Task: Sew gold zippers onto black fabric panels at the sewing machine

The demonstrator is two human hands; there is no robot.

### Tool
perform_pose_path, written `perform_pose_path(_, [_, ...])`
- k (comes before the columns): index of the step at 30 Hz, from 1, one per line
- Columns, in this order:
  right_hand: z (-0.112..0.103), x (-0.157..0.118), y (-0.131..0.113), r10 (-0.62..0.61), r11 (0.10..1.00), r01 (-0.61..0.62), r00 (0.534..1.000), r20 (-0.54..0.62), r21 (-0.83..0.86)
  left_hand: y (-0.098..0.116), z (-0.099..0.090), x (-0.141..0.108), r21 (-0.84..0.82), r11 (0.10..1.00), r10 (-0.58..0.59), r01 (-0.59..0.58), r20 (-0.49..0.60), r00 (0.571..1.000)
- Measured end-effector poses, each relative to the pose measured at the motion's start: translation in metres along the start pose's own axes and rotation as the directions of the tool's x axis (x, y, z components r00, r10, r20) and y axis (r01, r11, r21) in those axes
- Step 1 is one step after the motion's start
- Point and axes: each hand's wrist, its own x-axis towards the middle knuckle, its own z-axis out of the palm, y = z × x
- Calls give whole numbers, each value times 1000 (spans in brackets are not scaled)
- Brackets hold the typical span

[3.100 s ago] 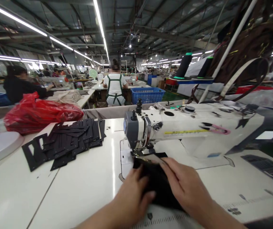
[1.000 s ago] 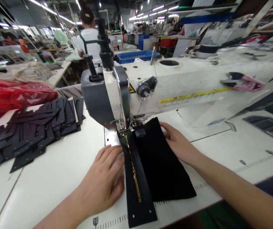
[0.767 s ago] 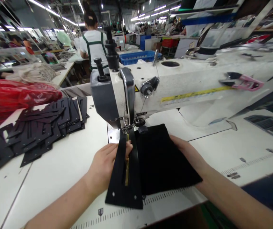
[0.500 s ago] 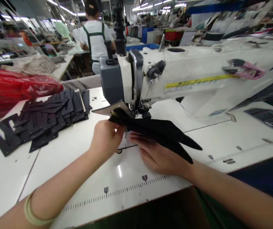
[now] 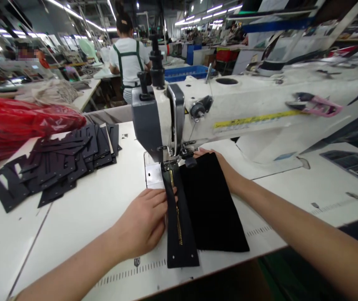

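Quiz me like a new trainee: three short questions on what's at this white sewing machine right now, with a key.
1. True or false: the person's left hand touches the narrow black strip with the gold metal zipper.
2. What colour is the crinkled plastic bag beside the heap of flat black pieces? A) blue B) red C) green
3. Fill in: the hand at the plain black cloth panel is the person's ____ hand.

Key: 1 true; 2 B; 3 right
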Motion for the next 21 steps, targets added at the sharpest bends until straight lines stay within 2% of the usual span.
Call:
perform_pose_path(2, [-3,-2,0,33,993,-30,999,-23,113,-4,-4,6,7,998,-69,69,-48,996])
perform_pose_path(5, [-7,-6,-4,115,959,-96,992,-57,266,-13,1,15,121,983,-120,135,-130,984])
perform_pose_path(11, [-20,-6,-7,311,868,-246,946,-88,431,-14,10,23,234,954,-165,186,-106,981])
perform_pose_path(14, [-24,-3,-8,422,770,-342,906,-27,539,-11,7,24,253,945,-192,209,-92,977])
perform_pose_path(17, [-22,-4,-8,393,692,-360,915,92,625,-11,7,23,267,938,-194,221,-122,973])
perform_pose_path(19, [-19,-6,-8,338,711,-335,934,117,618,-12,9,20,263,940,-183,216,-144,972])
perform_pose_path(21, [-16,-6,-9,282,770,-284,955,95,571,-14,12,19,257,945,-166,205,-164,972])
